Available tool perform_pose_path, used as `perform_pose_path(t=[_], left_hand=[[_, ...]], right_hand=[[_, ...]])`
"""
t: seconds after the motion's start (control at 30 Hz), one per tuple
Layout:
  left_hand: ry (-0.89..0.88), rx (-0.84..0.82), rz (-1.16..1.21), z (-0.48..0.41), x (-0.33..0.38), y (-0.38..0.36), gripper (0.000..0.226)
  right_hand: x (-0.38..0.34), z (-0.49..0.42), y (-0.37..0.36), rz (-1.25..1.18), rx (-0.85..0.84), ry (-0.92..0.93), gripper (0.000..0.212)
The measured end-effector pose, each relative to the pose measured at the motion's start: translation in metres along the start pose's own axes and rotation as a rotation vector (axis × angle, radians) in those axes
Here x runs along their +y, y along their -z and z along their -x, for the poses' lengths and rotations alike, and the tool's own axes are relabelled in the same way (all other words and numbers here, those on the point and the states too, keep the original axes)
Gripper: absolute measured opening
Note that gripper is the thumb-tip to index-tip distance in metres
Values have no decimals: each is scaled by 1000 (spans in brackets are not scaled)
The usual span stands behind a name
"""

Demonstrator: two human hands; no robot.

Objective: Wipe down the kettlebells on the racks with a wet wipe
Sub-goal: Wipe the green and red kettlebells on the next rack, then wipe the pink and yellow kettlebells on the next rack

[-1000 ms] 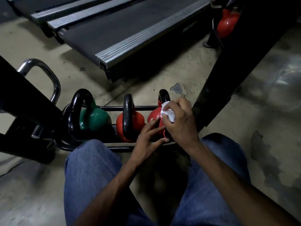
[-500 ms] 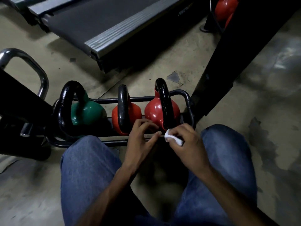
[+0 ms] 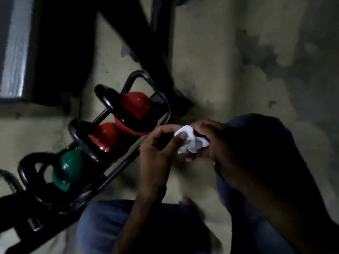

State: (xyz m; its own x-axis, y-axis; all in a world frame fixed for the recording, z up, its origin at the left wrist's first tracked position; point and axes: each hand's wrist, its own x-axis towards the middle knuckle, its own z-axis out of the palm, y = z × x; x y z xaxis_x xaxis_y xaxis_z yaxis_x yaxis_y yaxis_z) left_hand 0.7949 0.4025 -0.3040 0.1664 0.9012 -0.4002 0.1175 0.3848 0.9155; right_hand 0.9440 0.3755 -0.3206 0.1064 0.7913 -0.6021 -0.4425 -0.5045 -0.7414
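Both hands hold a white wipe (image 3: 190, 143) just beside the rack (image 3: 167, 110).
The left hand (image 3: 159, 153) pinches one edge of the crumpled wipe with thumb and finger. The right hand (image 3: 222, 143) curls round the other side, so each grip is clamped on the wipe. The wipe is up between the hands, near the end of the rack but not touching it. Three kettlebells sit in a row in the rack on the floor: a red kettlebell (image 3: 136, 105) at the far end, an orange-red kettlebell (image 3: 105, 136) in the middle, and a green kettlebell (image 3: 70, 167) nearest. Each has a black handle. Knees in blue jeans (image 3: 110, 226) show below.
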Motion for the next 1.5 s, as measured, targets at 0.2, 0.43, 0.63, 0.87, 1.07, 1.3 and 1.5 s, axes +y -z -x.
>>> perform_pose_path(t=[0.2, 0.43, 0.63, 0.87, 1.07, 1.3, 1.5], left_hand=[[11, -156, -132, 36, 86, -38, 14], [77, -196, -139, 129, 238, -77, 12], [-113, -335, -305, 232, 373, -102, 2], [-105, -458, -201, 289, 447, -160, 18], [-65, -575, -150, 281, 466, -230, 9], [93, -603, 7, 246, 502, -334, 17], [2, -661, -11, 201, 536, -397, 20]], right_hand=[[-64, 75, 17, -41, 24, -48, 9], [-201, 235, 17, 20, 159, 148, 14], [-317, 381, 11, 415, 310, 347, 17], [-375, 466, 37, 381, 355, 477, 13], [-416, 460, 119, 213, 373, 388, 19], [-497, 441, 222, 132, 272, 358, 17], [-571, 396, 262, 211, 175, 358, 12]])
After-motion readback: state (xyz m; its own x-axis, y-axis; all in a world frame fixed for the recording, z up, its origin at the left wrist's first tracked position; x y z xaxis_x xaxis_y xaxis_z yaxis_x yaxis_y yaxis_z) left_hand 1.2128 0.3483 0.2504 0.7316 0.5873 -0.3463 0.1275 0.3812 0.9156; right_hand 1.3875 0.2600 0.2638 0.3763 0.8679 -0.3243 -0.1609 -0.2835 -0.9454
